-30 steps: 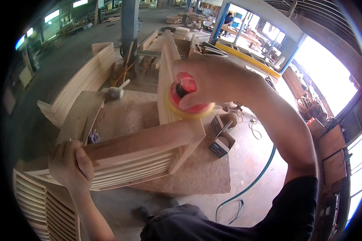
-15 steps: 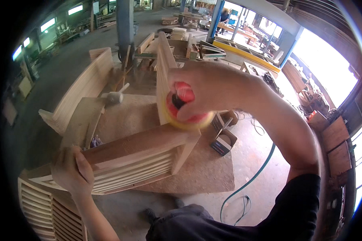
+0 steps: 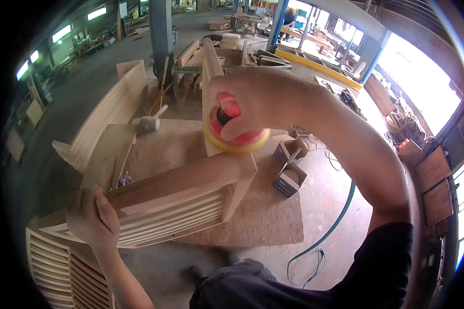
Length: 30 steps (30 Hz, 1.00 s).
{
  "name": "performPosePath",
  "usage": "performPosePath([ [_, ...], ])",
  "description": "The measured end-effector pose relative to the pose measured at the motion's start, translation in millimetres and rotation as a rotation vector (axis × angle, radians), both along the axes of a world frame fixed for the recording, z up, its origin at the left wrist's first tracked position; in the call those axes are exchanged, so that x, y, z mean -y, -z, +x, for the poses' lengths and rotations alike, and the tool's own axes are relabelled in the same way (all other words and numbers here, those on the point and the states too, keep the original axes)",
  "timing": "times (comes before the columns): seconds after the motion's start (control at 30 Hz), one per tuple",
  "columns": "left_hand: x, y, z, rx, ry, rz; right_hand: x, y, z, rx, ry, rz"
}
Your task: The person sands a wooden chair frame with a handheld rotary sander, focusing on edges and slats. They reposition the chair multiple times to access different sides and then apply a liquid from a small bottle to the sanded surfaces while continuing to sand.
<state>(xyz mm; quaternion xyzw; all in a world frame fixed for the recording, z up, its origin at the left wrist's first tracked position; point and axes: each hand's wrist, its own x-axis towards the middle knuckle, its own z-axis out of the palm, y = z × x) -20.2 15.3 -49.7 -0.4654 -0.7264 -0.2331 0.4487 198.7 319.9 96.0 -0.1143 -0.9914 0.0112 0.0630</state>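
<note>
My right hand [image 3: 250,105] is wrapped round a red orbital sander with a yellow pad [image 3: 239,146]. The sander is at the far corner of a wooden frame with slats [image 3: 178,188], where the top rail meets a long upright board [image 3: 211,67]. Blur hides whether the pad touches the wood. At the rail's near left end, my left hand [image 3: 94,216] grips the wood, thumb on the near side and fingers over the top. The frame rests on a brown worktable [image 3: 263,221].
A mallet [image 3: 150,123] lies toward the table's far left, near stacked curved wooden pieces [image 3: 105,113]. Open boxes of round discs [image 3: 290,180] sit right of the frame. A green hose [image 3: 335,224] trails along the floor. Another slatted panel [image 3: 49,268] stands at lower left.
The sander in my right hand has shifted slightly left and away from me, off the rail's end toward the upright board. My left hand keeps its grip in the same place.
</note>
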Motion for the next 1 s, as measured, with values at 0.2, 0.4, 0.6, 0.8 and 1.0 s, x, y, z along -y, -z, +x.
performPosePath([
  [0.2,1,2,-2,-0.027,0.027,0.022,7,0,3,0.013,-0.052,-0.038],
  [0.4,-4,0,-4,-0.035,0.026,0.017,-8,-5,0,0.012,0.064,0.014],
  [0.6,0,0,-1,-0.032,0.034,0.019,14,11,17,-0.069,-0.162,-0.028],
  [0.8,-4,1,-3,-0.019,0.034,0.03,-10,-14,2,0.091,0.143,-0.079],
  [1.0,0,-3,2,-0.053,-0.009,0.009,20,-2,19,0.09,-0.053,-0.053],
])
